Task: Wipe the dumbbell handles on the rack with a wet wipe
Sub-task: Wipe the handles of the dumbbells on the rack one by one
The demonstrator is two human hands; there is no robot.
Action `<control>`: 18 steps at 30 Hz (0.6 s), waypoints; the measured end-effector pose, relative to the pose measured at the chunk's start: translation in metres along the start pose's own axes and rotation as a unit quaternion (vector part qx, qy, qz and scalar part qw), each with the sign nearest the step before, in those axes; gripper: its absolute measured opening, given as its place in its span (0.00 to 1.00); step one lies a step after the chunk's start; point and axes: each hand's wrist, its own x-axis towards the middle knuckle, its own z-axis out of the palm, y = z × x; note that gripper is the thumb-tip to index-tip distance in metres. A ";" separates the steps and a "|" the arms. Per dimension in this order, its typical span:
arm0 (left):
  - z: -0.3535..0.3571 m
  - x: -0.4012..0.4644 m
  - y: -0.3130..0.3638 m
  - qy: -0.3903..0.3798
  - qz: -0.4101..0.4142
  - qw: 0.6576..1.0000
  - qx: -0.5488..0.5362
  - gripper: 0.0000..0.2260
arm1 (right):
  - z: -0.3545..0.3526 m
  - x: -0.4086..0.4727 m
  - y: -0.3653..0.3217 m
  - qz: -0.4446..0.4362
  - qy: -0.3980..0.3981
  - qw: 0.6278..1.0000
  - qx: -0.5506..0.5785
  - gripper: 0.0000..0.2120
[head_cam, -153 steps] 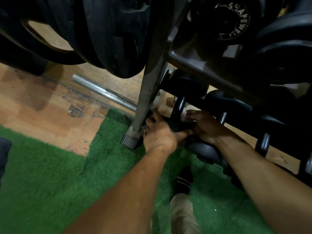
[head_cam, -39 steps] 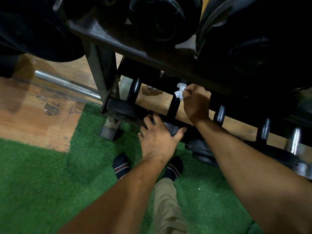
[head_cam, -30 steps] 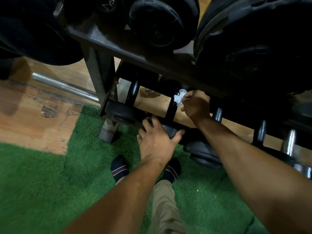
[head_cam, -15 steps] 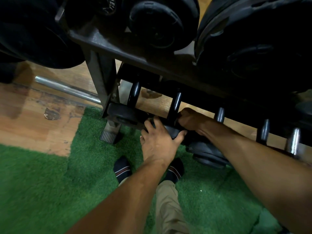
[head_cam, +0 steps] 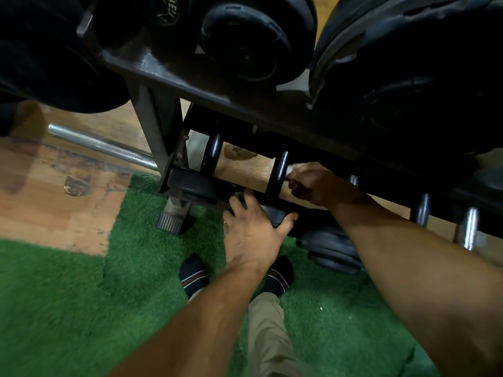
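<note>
A dark steel rack (head_cam: 152,123) carries black dumbbells on two tiers. On the low tier, the second dumbbell's black handle (head_cam: 278,170) runs away from me. My right hand (head_cam: 313,183) grips a white wet wipe (head_cam: 289,168), of which only a small corner shows, against the right side of that handle. My left hand (head_cam: 251,229) holds the near head of the same dumbbell (head_cam: 277,217), fingers over its top and thumb on its right. A first handle (head_cam: 211,153) stands to the left; further handles (head_cam: 423,209) lie to the right.
Large black dumbbell heads (head_cam: 250,42) on the upper tier overhang the low tier. A steel bar (head_cam: 100,145) lies on the wooden floor behind the rack's left leg. Green turf (head_cam: 68,295) covers the floor under me, with my socked feet (head_cam: 194,273) close to the rack.
My right hand has slid back up the second handle from its near end toward the middle, and a corner of the wipe shows again. My left hand stays on the dumbbell head.
</note>
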 end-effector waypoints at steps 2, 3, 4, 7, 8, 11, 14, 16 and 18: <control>0.000 0.000 0.000 0.002 0.000 1.000 0.002 0.48 | -0.003 -0.002 -0.004 -0.028 0.026 0.992 0.116 0.14; 0.000 0.000 0.000 0.005 0.001 1.000 0.003 0.47 | -0.004 -0.001 -0.005 -0.037 0.031 0.987 0.154 0.14; 0.000 0.000 0.000 0.006 0.002 1.000 0.006 0.47 | -0.004 -0.004 -0.005 -0.039 0.031 0.985 0.165 0.14; 0.000 -0.001 0.001 0.007 0.004 1.000 0.012 0.47 | -0.001 -0.011 0.002 -0.046 -0.002 0.991 0.124 0.12; 0.000 0.000 0.001 0.006 0.003 1.000 0.013 0.47 | -0.003 -0.018 0.003 -0.047 -0.017 0.994 0.095 0.10; 0.000 -0.001 0.000 0.011 0.006 1.000 0.015 0.46 | -0.013 -0.031 0.004 -0.065 -0.057 0.993 -0.081 0.05; 0.000 -0.001 0.000 0.013 0.008 1.000 0.021 0.47 | -0.016 -0.045 -0.005 -0.136 -0.025 0.919 -0.370 0.08; 0.000 -0.001 0.000 0.011 0.004 1.000 0.018 0.47 | -0.012 -0.055 -0.015 -0.249 0.113 0.797 -0.539 0.06; -0.001 -0.001 0.001 0.012 -0.001 1.000 0.019 0.48 | 0.000 -0.072 -0.029 -0.338 0.197 0.740 -0.547 0.11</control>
